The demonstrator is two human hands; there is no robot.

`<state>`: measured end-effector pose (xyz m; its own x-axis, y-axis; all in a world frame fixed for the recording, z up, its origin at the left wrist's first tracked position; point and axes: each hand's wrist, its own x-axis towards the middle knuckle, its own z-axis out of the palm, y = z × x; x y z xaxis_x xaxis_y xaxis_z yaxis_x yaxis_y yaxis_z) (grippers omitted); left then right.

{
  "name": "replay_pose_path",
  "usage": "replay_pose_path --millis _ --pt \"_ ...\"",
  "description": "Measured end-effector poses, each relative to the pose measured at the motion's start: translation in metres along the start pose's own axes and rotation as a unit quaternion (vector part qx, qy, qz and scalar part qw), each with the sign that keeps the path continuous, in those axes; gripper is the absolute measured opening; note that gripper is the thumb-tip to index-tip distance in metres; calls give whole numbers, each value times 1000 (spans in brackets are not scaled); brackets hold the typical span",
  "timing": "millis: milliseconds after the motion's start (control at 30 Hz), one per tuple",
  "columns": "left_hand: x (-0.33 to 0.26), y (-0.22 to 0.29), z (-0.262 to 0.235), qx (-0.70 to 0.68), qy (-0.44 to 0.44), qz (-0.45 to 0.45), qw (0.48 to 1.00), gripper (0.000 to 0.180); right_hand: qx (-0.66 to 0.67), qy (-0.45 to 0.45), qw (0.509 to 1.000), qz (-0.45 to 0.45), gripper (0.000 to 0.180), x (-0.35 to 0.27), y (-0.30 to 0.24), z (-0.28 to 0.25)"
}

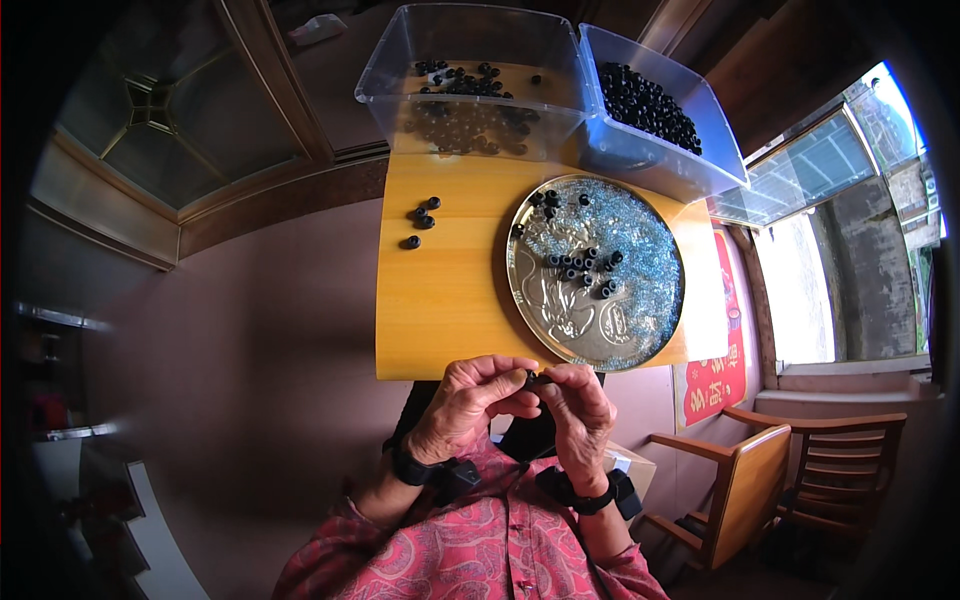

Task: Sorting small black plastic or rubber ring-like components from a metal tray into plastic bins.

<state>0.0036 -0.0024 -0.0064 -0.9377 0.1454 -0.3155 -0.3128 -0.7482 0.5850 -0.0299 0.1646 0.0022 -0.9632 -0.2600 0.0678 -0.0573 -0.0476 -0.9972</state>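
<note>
At the table's near edge, my left hand (468, 405) and my right hand (582, 412) meet with their fingertips pinched. Between them is a small black round part (532, 378), mostly covered by the fingers; both hands grip it. Just beyond lies a round silver tray (548, 312) with an embossed pattern. Several black ring-like parts (577, 265) rest at its middle and upper left. Tiny clear bluish pieces (648, 265) spread over its right side, too small to name. Left of the tray, several loose black parts (427, 222) sit on the wooden table (440, 300).
A clear plastic bin (375, 95) with scattered black parts stands at the table's far side. Beside it, another clear bin (640, 160) holds a heap of them. Wooden chairs (745, 490) stand at the right, below a window (800, 290). A glass-paned door (180, 110) is at far left.
</note>
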Motion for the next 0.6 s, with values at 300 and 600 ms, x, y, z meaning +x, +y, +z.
replay_pose_path --millis 300,600 --pt "2 -3 0 -12 -5 7 1000 23 39 7 999 9 16 0 2 1" --pt "4 -5 -3 -18 -11 16 1000 23 30 14 999 -10 16 1 2 4"
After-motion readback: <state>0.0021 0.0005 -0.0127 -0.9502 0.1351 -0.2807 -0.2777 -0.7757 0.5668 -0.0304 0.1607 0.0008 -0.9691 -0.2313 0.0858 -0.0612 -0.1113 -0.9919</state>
